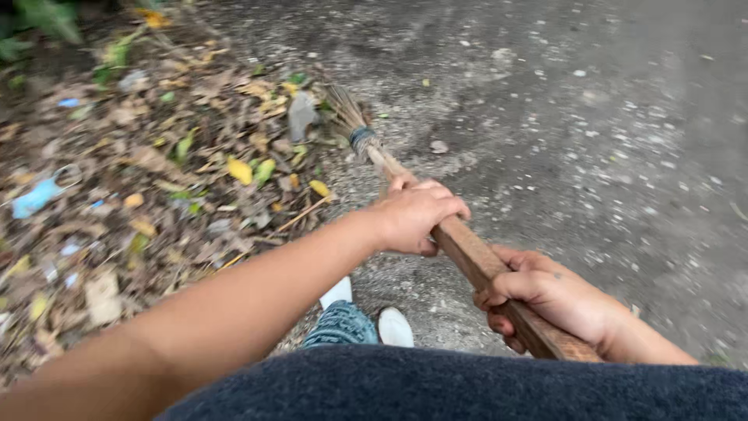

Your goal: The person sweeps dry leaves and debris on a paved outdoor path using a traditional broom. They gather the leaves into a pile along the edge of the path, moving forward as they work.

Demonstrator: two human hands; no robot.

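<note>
The person holds a broom with both hands. Its brown wooden handle runs diagonally from the lower right of the frame up toward the upper middle, where a dark binding ties on a bundle of stiff bristles. The bristle end rests at the edge of the leaf litter, in the upper centre of the frame.

The left hand sits at the centre of the frame, fingers curled fully over the top of the handle and closed tight around it, with the forearm stretching in from the lower left. The right hand grips the same handle lower down, toward the lower right, its fingers wrapped under and around the wood and likewise closed firmly. The two hands are near each other on the handle but not touching.

A pile of dry leaves, brown with some yellow and green ones, covers the left half of the frame, mixed with bits of blue and pale litter. The right half is bare grey gravelly ground. At the bottom edge a dark blue garment fills the frame, and just above it a jeans leg and white shoes show.
</note>
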